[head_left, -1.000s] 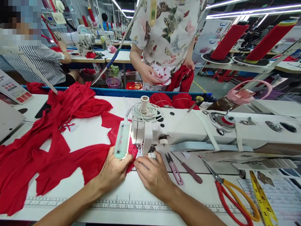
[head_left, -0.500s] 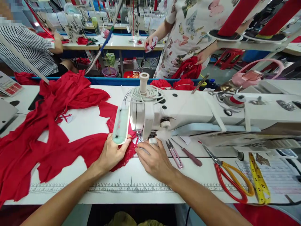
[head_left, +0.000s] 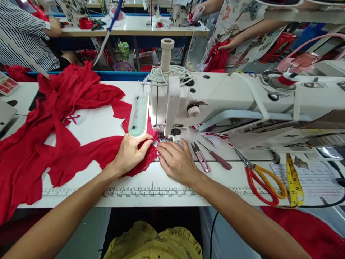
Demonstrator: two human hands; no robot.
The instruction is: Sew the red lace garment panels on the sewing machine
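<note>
Landmark: the white sewing machine. Red fabric lies heaped and spread to the left of the machine; its near part runs in under the machine's needle end, where a scalloped lace edge shows at the front. Left hand: just in front and to the left of the needle end, thumb and forefinger drawn together on the red fabric, gripping it. Right hand: directly in front of the needle end, palm down, fingers slightly bent, tips on or against a small white piece with red marks; cannot tell whether the fingers pinch it or only press. The two hands are near each other but apart. Translucent lamp hangs at the machine's left end, above the left hand. Coiled pale cable sits on top of the machine around an upright post. In front of the machine's arm, right of the right hand: thread snips, then a maroon-handled tool, then scissors with red and orange handles, then a yellow tape measure beside a written sheet. Beyond the machine, a co-worker's hand holds red cloth.
</note>
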